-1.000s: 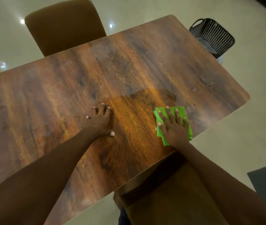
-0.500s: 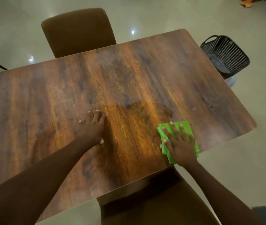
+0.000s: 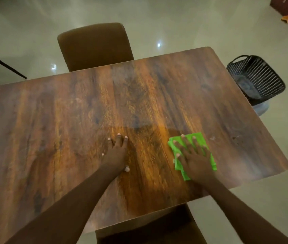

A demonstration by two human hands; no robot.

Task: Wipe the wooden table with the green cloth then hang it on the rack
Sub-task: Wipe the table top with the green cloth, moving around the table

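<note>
step: wiping phase, judged early to mid; rack hang not yet started, no rack in view.
cloth: green cloth (image 3: 198, 140) folded into a pad, flat on the wooden table (image 3: 73, 120), near-right part of the top, close to the near edge and well short of the right-hand end.
right hand: right hand (image 3: 195, 160) laid palm-down on the pad, fingers (image 3: 183, 143) spread, nothing pinched; palm covers most of the pad, green showing at the far edge and both sides.
left hand: left hand (image 3: 117, 152) flat on bare wood, fingers loosely fanned, thumb out toward the near edge; empty, acting as a brace, well apart from the pad.
surface: small pale specks (image 3: 212, 138) just right of the pad; darker mark (image 3: 234, 137) further right. Wet or dry, cannot tell from the sheen.
stroke: long overlapping passes along the grain, even palm pressure, fingers kept spread so the pad stays flat and folded.
order: far side first, then draw toward the near edge; finish at the right-hand end where the specks sit.
brace: shift the left palm off each lane before wiping it, else a hand-shaped patch gets missed.
edges: stop the pad on the rim, avoid sweeping debris onto the near chair (image 3: 150, 231).
surroundings: second chair (image 3: 95, 46) tucked in at the far side, black basket (image 3: 259, 80) on the floor past the right end; neither obstructs the stroke.
risk: pad bunching under the heel of the palm; refold if a corner rolls.
</note>
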